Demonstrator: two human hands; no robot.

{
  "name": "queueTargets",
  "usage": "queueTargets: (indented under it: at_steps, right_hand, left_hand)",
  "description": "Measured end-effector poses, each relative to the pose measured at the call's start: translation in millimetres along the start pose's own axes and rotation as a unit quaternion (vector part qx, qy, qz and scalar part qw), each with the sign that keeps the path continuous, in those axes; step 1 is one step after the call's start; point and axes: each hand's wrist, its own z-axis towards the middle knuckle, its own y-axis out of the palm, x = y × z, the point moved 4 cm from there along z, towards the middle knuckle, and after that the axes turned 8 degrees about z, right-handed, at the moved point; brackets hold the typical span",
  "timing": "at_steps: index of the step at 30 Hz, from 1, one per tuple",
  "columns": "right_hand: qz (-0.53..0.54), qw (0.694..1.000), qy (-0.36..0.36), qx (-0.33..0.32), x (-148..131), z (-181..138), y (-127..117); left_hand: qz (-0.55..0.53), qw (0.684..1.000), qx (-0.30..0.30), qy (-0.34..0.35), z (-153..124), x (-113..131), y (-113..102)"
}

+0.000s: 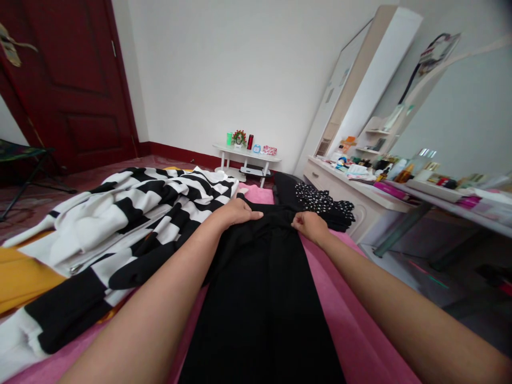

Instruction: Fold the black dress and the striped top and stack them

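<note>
A long black garment (268, 298), by its look a pair of pants, lies stretched toward me over a pink cover (332, 298). My left hand (239, 212) grips the far left corner of its waist end, thumb on top. At the far right corner, my right hand (310, 225) pinches the edge between bent fingers. The cloth between the hands is slightly bunched, and the near end runs out of view. Left of it, close to my left forearm, a black-and-white checked garment (168, 224) lies in a loose heap.
Behind my right hand sits a folded stack with a white-dotted black cloth (324, 200). Mustard-yellow cloth (24, 272) shows at the left. A dressing table (348, 184) crowded with bottles stands at the right. A low white table (248, 154) is against the wall, a red door (68, 80) far left.
</note>
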Motion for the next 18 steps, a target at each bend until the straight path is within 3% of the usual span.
queueTargets:
  at_steps: [3, 5, 7, 9, 11, 13, 16, 18]
  right_hand:
    - [-0.035, 0.997, -0.004, 0.074, -9.7, 1.2, -18.4]
    - [0.002, 0.987, 0.039, 0.154, -8.4, 4.9, -31.9]
    - [0.12, 0.969, 0.104, 0.188, -2.1, 10.7, -35.2]
    - [0.282, 0.934, 0.146, 0.165, 1.7, 17.6, -24.7]
    - [0.395, 0.896, 0.154, 0.131, -1.0, 22.5, -8.0]
    - [0.441, 0.882, 0.132, 0.103, -9.2, 23.1, 7.4]
    - [0.446, 0.89, 0.07, 0.068, -26.8, 13.0, 19.3]
    - [0.381, 0.919, 0.015, 0.097, -38.8, -1.3, 15.8]
  left_hand:
    - [0.029, 1.0, -0.004, 0.006, -3.2, 1.2, -5.2]
    - [0.034, 0.999, -0.024, 0.035, -5.9, 4.1, -8.2]
    - [0.052, 0.995, -0.06, 0.068, -9.1, 8.7, -9.4]
    - [0.09, 0.99, -0.079, 0.078, -10.9, 12.3, -9.9]
    - [0.136, 0.988, -0.048, 0.053, -9.3, 12.0, -12.4]
    - [0.172, 0.985, 0.028, 0.006, -5.8, 7.4, -16.8]
    - [0.2, 0.972, 0.111, -0.057, -1.0, -5.0, -18.5]
    - [0.211, 0.966, 0.122, -0.087, 1.4, -13.7, -15.5]
